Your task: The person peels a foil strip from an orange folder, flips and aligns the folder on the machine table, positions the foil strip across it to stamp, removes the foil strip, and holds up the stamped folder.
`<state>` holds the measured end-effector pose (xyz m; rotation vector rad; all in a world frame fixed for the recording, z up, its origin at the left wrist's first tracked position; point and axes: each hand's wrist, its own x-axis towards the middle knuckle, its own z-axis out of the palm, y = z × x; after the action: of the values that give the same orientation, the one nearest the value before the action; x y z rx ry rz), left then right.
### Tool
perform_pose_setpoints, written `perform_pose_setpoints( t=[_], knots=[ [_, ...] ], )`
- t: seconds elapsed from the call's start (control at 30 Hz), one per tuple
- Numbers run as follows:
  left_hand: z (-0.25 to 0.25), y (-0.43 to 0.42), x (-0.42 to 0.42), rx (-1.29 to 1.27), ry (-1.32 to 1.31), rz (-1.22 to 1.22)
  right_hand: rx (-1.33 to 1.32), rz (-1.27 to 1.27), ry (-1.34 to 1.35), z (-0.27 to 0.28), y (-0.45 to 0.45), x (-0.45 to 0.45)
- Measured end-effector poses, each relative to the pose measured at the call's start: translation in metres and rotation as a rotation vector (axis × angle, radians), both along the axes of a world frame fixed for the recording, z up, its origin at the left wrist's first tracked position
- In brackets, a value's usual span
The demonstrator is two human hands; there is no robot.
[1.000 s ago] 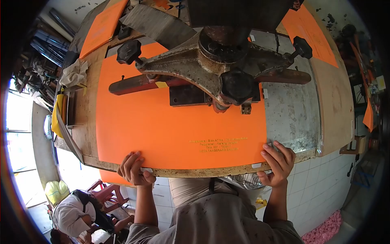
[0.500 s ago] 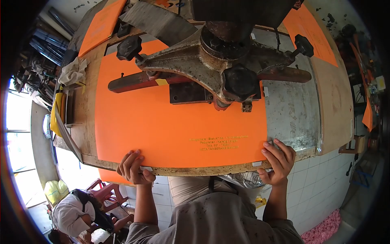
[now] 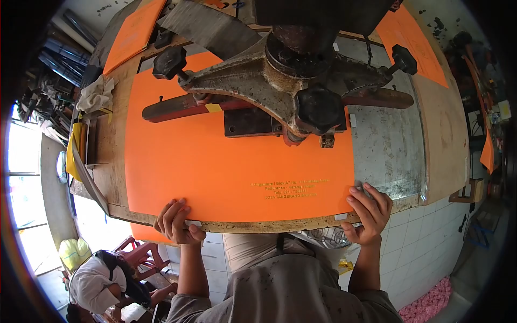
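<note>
while the sheet [image 3: 177, 161] lies flat across the bench [image 3: 116, 177], partly under the press [image 3: 247, 89], we have both hands at its near corners. our left hand [image 3: 177, 222] has its fingers bent over the near left corner, its thumb low beside a white tab [image 3: 194, 223]. our right hand [image 3: 370, 214] has its fingertips on the sheet's right edge, close to the near corner, its thumb lower at the bench's rim. the grip is half curled on both sides; we cannot tell whether either hand pinches the sheet or only rests on it.

we judge the sheet to be thin and light, probably card or heavy paper: stiff enough to lie level, yet likely to bow in the middle or crease if the two sides are pulled unevenly. its smooth face looks apt to slide, so a light, even touch suits it better than a squeeze. the near corners seem the best place to take hold, being wide apart and bare of print. the gold lettering [image 3: 291, 189], near the right hand, might scuff, so we would keep our fingers off it. the far part, below the press's dark block [image 3: 250, 123], looks awkward to reach and could snag if lifted.
</note>
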<state>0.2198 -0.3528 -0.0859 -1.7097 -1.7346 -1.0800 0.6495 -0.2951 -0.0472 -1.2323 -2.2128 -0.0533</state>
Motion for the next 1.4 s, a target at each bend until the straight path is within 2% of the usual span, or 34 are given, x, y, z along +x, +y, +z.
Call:
perform_pose_setpoints(
  t=[1.4],
  knots=[
    [0.0004,-0.0023,-0.0021,-0.029,0.041,-0.004,0.011,-0.006,0.009,-0.0008,-0.0011,-0.0008]
  ],
)
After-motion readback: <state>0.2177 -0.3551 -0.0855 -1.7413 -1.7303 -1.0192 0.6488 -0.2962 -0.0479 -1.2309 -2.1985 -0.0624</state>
